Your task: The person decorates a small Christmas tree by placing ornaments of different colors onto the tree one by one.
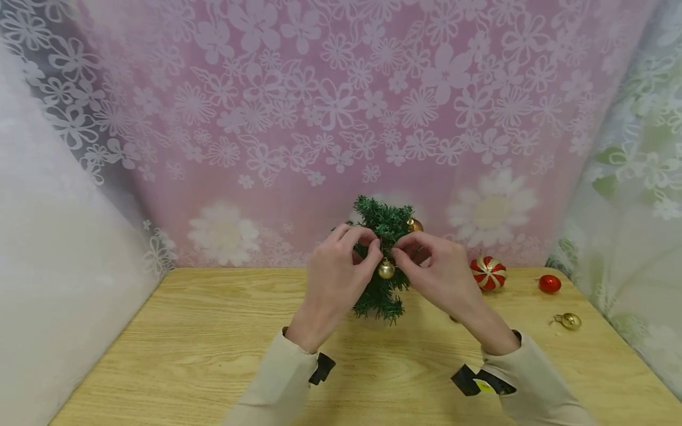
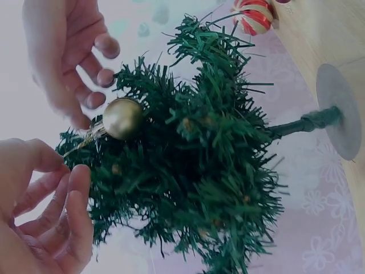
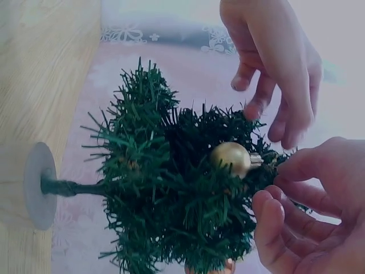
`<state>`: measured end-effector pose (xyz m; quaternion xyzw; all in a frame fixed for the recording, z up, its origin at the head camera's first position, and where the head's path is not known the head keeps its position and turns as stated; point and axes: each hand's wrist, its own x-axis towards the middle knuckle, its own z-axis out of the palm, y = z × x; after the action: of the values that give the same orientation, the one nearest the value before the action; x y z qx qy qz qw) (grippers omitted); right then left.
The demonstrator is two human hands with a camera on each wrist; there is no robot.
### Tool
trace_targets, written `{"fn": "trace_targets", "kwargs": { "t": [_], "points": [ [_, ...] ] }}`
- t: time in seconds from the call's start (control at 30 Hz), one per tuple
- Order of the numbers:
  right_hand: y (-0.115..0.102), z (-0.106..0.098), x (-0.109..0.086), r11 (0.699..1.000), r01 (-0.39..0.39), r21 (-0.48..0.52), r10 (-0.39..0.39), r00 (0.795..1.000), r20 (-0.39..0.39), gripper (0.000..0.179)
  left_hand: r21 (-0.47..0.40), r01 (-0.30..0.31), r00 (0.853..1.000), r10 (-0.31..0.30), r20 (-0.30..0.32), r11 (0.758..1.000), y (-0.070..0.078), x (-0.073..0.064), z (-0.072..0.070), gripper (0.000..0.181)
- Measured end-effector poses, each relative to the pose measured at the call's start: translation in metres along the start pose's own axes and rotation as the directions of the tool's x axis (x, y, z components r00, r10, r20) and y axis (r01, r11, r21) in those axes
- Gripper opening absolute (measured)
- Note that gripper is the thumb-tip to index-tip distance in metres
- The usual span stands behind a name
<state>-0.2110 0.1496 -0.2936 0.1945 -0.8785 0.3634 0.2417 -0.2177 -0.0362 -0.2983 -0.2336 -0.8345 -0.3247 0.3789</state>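
Note:
A small green artificial Christmas tree (image 1: 385, 219) stands upright on a round pale base (image 2: 336, 111), seen sideways in both wrist views. On its front hangs a shiny gold bauble (image 1: 386, 269), with a thin gold string (image 2: 74, 149) running up from its cap. My left hand (image 1: 338, 269) pinches that string between thumb and index finger, just above the bauble. Facing it from the other side, my right hand (image 1: 444, 272) pinches at the string too, fingertips close by the cap and the branch tips. A copper-coloured bauble (image 1: 416, 225) hangs at the tree's upper right.
To the right of the tree on the wooden table (image 1: 213, 331) lie a red, white and gold striped ball (image 1: 488, 273), a red bauble (image 1: 549, 284) and another gold bauble (image 1: 571, 321). Behind the table hangs a pink flowered curtain (image 1: 319, 136).

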Motion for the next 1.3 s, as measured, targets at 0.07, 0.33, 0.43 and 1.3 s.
{"fn": "trace_targets", "kwargs": {
  "t": [0.07, 0.33, 0.43, 1.3],
  "points": [
    [0.002, -0.003, -0.002, 1.0, 0.01, -0.002, -0.01, 1.0, -0.001, 0.006, -0.046, 0.011, 1.0, -0.01, 0.004, 0.999, -0.004, -0.003, -0.005, 0.008],
    [0.024, -0.026, -0.016, 0.998, 0.048, -0.032, -0.049, 0.998, -0.03, 0.01, -0.16, 0.06, 0.993, -0.075, -0.088, 0.985, -0.033, -0.017, -0.024, 0.014],
    [0.039, -0.037, -0.022, 0.998, 0.014, -0.054, -0.015, 1.0, -0.022, 0.012, -0.191, 0.095, 0.992, -0.109, -0.064, 0.977, -0.045, -0.02, -0.028, 0.024],
    [0.191, -0.054, -0.042, 0.942, -0.075, -0.327, 0.122, 0.985, 0.123, 0.044, -0.284, 0.161, 0.95, -0.071, 0.303, 0.945, -0.076, -0.039, -0.021, 0.066]
  ]
}}
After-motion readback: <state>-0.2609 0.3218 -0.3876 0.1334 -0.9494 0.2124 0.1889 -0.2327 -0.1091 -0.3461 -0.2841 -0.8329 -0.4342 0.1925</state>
